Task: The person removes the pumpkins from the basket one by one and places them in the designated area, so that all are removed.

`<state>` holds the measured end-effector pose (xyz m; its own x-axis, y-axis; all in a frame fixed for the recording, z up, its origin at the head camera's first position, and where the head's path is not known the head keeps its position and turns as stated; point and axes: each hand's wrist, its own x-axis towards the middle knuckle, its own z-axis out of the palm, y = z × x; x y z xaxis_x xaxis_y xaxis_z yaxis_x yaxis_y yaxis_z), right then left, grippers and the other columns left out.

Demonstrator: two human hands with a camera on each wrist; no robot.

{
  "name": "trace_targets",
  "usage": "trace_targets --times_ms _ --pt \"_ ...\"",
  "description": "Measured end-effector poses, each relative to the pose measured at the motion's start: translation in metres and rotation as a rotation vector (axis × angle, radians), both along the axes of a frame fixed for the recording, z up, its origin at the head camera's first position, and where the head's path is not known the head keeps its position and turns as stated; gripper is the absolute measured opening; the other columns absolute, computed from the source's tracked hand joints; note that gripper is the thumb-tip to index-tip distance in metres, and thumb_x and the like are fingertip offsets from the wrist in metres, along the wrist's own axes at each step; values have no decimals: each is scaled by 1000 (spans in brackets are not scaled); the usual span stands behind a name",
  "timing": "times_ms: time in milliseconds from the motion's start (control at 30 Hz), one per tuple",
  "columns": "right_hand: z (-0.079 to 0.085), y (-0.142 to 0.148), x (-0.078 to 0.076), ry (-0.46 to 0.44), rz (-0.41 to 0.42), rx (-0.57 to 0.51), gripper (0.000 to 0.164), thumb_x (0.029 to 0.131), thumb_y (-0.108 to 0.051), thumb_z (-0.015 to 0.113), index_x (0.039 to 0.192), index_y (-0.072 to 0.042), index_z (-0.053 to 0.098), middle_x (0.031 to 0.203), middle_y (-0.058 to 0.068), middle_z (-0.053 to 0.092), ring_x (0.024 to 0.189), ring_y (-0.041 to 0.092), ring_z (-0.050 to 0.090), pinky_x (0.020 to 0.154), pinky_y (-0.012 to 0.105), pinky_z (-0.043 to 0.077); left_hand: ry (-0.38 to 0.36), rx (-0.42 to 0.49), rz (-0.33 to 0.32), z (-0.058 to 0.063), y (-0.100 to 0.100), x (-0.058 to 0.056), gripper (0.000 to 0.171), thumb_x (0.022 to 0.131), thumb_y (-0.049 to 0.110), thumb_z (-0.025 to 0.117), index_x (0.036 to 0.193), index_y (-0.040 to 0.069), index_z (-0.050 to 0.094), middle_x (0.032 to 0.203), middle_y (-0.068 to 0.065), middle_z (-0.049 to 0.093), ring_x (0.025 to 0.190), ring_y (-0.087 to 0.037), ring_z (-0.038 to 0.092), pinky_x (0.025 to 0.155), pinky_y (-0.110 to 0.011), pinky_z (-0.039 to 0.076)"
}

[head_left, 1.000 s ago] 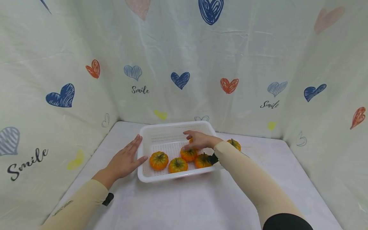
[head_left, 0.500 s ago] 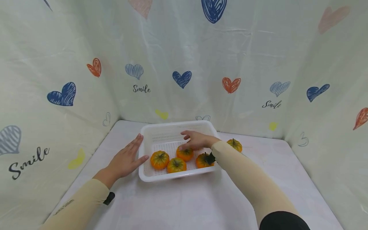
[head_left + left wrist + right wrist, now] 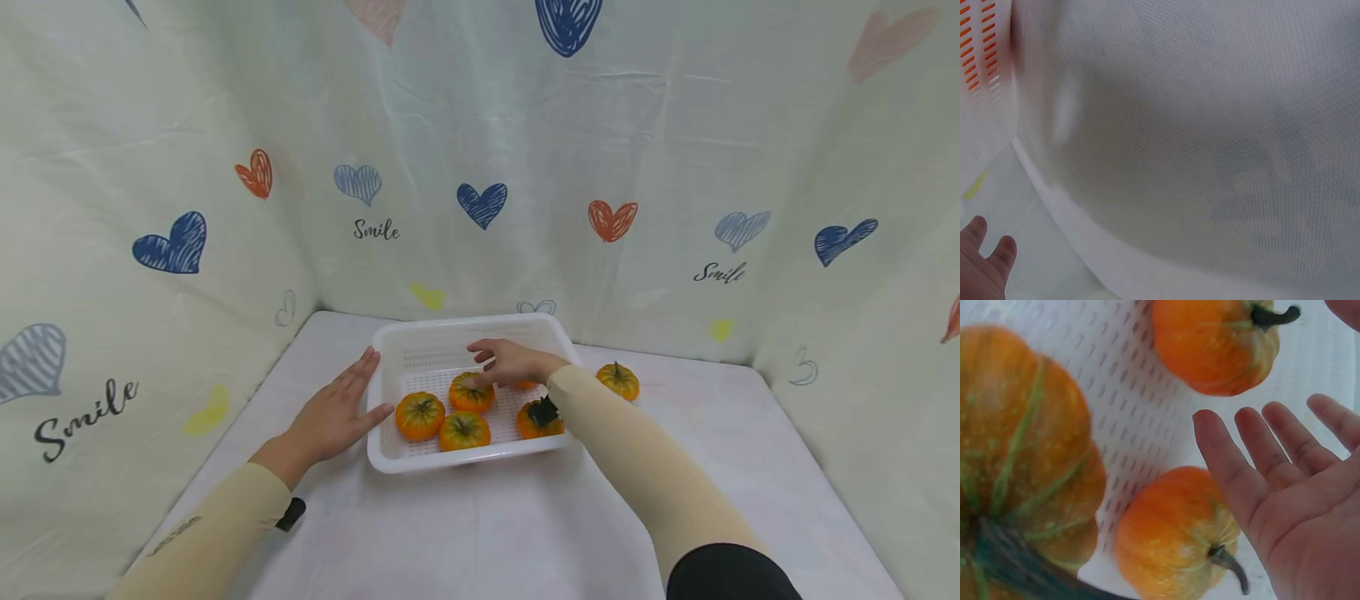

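Observation:
In the head view a white plastic basket [image 3: 390, 460] holds several small orange pumpkins. My left hand [image 3: 333, 417] lies with straight fingers along its left rim. My right hand [image 3: 517, 364] reaches over the basket, its thumb overlapping the upper side of one pumpkin [image 3: 471, 398]. In the right wrist view its fingers [image 3: 1285, 444] are spread and extended, near a pumpkin [image 3: 1179, 537] with a curved stem. To the left of that pumpkin [image 3: 420, 417] sits another, and a pumpkin [image 3: 463, 431] lies near the front wall. Below my right wrist is one more pumpkin [image 3: 538, 423].
A pumpkin [image 3: 618, 381] sits on the white-covered table [image 3: 480, 533], outside the basket to the right. A pale curtain [image 3: 420, 100] printed with hearts surrounds the table at the back and both sides.
The pumpkin by my right thumb has shifted left and back within the basket, and my right hand has moved slightly left over it. My left hand stays at the rim.

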<state>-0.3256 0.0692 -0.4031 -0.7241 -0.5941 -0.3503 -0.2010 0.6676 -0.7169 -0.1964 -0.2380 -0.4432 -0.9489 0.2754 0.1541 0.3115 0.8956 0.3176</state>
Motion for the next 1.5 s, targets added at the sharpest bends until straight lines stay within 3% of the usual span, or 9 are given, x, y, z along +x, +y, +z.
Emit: trace_targets --times_ms 233,500,933,1500 --pt "-14 3 -4 -1 25 27 82 82 -29 83 152 -19 42 144 8 50 125 25 54 101 41 48 -2 -15 3 0 0 -1 89 99 58 49 159 4 11 166 -13 9 148 -36 20 115 -56 25" --pt "-25 3 -1 -10 50 31 84 77 -22 87 150 -22 45 146 9 46 124 25 51 107 44 42 0 -12 6 -1 0 -1 89 98 58 48 160 5 11 166 -12 9 148 -35 20 115 -55 25" --pt "-24 1 4 -8 52 64 81 76 -15 86 147 -28 50 140 6 49 121 23 49 108 45 40 6 -6 6 -2 1 -1 89 98 58 49 160 5 12 166 -12 10 148 -35 20 115 -56 24" --pt "-22 3 -1 53 55 47 80 81 -28 83 151 -27 45 141 8 49 120 24 51 105 46 43 -3 -20 9 -3 0 -3 91 98 61 47 160 6 10 166 -11 8 148 -36 19 114 -57 25"
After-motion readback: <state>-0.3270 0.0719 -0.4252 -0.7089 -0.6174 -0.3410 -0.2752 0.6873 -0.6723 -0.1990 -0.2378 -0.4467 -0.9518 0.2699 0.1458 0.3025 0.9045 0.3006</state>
